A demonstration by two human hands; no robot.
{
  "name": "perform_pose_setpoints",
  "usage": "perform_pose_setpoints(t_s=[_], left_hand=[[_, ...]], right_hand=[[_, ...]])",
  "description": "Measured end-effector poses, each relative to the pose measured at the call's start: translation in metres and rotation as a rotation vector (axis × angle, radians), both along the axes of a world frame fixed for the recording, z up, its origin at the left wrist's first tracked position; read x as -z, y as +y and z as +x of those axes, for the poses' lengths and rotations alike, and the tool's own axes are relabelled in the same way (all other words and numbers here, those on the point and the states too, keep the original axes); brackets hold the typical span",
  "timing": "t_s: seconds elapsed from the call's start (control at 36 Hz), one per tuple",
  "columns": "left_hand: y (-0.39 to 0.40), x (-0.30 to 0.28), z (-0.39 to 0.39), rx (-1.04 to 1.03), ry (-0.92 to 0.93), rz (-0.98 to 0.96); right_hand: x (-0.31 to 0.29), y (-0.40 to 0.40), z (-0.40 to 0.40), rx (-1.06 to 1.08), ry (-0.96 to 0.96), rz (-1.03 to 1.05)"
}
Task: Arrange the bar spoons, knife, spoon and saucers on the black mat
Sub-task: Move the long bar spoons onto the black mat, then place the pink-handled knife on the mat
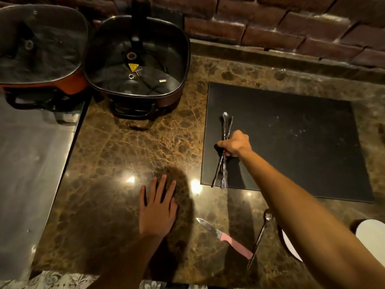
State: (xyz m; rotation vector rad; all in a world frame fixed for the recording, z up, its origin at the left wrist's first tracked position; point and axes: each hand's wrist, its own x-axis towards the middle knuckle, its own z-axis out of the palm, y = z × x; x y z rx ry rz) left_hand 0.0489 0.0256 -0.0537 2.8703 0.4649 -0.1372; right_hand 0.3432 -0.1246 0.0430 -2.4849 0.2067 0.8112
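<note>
Bar spoons [225, 130], slim, steel, fork-tipped

I see the mat [291, 126] on the right part of the desk [125, 153], near the wall [270, 24]. On its left edge lie the bar spoons [225, 130], under my right hand [235, 143]. My left hand [158, 207] rests on the desk left of the mat. In front of the mat lie the knife [225, 237] and, right of it, the spoon [260, 236], then the saucers [373, 234]. Two pots [137, 65] stand behind, on the left.
</note>
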Motion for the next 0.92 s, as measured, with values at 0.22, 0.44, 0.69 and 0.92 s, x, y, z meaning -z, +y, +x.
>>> perform_pose_setpoints(t_s=[0.22, 0.44, 0.69, 0.92], left_hand=[[0.002, 0.002, -0.001, 0.006, 0.026, -0.006], [0.002, 0.004, -0.001, 0.023, 0.050, 0.009], [0.002, -0.002, -0.001, 0.029, 0.060, -0.016], [0.001, 0.000, -0.001, 0.013, -0.003, 0.024]], right_hand=[[0.014, -0.005, 0.010, 0.055, -0.049, 0.044], [0.005, -0.017, -0.036, -0.001, -0.098, -0.099], [-0.007, -0.075, -0.166, -0.287, 0.081, -0.005], [0.005, -0.107, -0.236, -0.539, 0.049, -0.178]])
